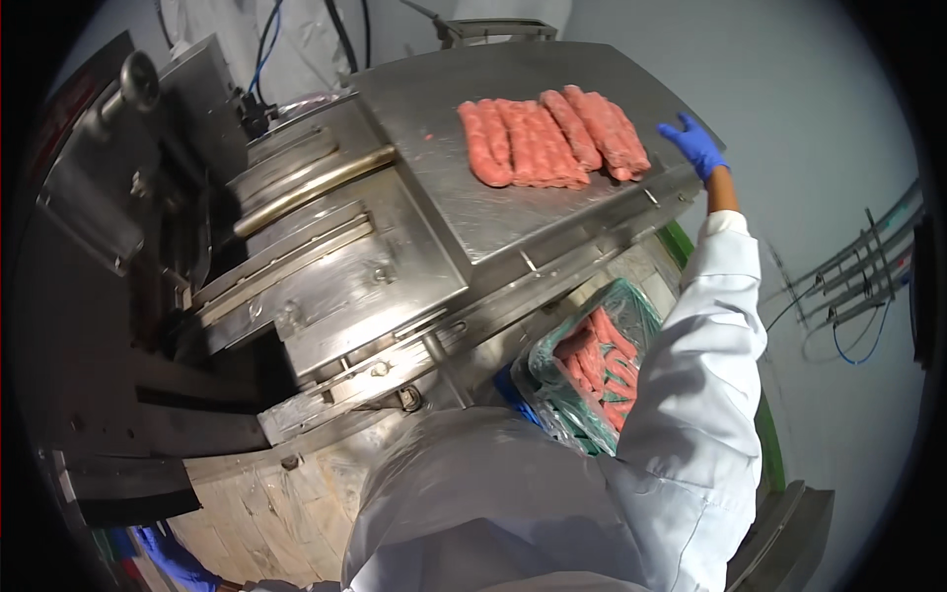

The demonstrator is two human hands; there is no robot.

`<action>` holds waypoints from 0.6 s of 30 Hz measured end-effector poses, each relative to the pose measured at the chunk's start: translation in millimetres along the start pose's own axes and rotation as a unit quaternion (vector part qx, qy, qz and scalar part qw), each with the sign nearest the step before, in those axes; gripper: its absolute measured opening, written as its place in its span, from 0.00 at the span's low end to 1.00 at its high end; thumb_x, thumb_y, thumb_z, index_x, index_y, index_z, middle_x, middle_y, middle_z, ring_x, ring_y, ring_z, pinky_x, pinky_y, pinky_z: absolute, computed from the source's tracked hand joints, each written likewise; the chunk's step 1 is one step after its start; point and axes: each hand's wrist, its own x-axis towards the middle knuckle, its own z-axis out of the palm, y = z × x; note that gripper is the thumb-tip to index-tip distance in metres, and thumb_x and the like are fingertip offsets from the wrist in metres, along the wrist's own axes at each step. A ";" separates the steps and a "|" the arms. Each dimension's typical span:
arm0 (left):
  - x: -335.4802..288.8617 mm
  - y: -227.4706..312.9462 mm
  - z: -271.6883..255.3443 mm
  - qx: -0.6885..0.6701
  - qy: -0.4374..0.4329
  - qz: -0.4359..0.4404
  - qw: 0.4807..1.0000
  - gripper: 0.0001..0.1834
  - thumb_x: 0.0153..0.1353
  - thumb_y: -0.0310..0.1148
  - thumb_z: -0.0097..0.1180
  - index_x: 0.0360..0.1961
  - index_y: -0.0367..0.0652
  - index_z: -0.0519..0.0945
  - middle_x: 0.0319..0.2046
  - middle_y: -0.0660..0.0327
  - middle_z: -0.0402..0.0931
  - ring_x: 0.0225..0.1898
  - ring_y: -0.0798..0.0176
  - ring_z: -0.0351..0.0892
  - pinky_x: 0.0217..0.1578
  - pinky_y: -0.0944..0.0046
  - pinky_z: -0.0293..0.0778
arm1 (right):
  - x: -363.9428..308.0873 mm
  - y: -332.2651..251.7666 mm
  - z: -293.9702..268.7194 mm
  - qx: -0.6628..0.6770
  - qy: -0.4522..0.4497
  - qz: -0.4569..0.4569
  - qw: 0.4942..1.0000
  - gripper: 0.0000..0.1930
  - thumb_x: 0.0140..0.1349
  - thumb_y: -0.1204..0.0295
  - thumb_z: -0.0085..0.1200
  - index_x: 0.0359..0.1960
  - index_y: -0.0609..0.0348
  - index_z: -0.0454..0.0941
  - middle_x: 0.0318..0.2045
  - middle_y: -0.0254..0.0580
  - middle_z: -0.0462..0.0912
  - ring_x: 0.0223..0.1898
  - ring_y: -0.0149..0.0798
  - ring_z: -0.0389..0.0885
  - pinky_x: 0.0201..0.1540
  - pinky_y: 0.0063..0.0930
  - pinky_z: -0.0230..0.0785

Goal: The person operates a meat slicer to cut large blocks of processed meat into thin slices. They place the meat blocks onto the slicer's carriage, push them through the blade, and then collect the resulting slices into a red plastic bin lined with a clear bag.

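Pink meat rolls [543,143], lumpy, side by side

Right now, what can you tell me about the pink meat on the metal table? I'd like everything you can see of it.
The meat is pink with paler flecks and looks soft and minced. It lies unwrapped in thick, rounded strips side by side, some pressed so close that their borders blur; the leftmost appears to bend back in a U at its near end. It rests on the grey steel table, which supports it from below. The blue-gloved right hand is open beyond its right end, apart from it.
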 end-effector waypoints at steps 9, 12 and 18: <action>29.0 -26.3 -14.8 -0.041 -0.042 0.016 0.998 0.29 0.71 0.41 0.39 0.69 0.39 0.55 0.66 0.53 0.58 0.66 0.55 0.58 0.67 0.55 0.52 | -32.3 -46.3 83.1 -0.111 -0.017 -0.054 0.992 0.49 0.41 0.50 0.64 0.67 0.55 0.58 0.59 0.63 0.68 0.60 0.58 0.69 0.60 0.41 0.66; 14.4 -9.6 -19.0 0.017 -0.039 0.031 0.999 0.30 0.71 0.42 0.40 0.68 0.37 0.57 0.67 0.53 0.57 0.68 0.55 0.56 0.67 0.54 0.51 | -31.8 -87.4 86.8 -0.178 -0.097 -0.030 0.979 0.44 0.42 0.53 0.63 0.63 0.55 0.63 0.59 0.62 0.68 0.59 0.59 0.70 0.59 0.42 0.67; -3.9 0.5 -4.8 -0.007 0.013 -0.008 1.000 0.31 0.68 0.40 0.47 0.68 0.36 0.58 0.65 0.54 0.61 0.67 0.56 0.57 0.67 0.53 0.52 | -0.6 -57.6 80.8 0.149 -0.088 0.039 0.984 0.30 0.48 0.63 0.59 0.54 0.64 0.71 0.41 0.50 0.81 0.41 0.45 0.80 0.46 0.35 0.72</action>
